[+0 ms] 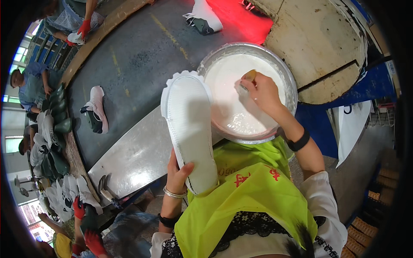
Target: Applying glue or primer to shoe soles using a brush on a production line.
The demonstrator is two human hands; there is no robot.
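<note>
A white shoe upper (189, 116) is turned with its pale, stitched underside toward me, and a scalloped edge runs round one end. My left hand (176, 174) grips its lower end, thumb on the underside and the fingers behind. To the right stands a round metal basin (294, 81) of milky white liquid (223, 79). Over that liquid my right hand (264, 92) is closed on a small brush (250, 75) with a yellowish end. The brush's working end is blurred, so I cannot tell whether it touches the liquid.
A dark conveyor belt (142, 56) carries a white-and-green shoe (95, 109) at left and another shoe (204, 18) at the far end, near red light. A hammer (105, 189) lies by the metal sheet (133, 150). A worn round board (316, 43) stands right; co-workers line the left.
</note>
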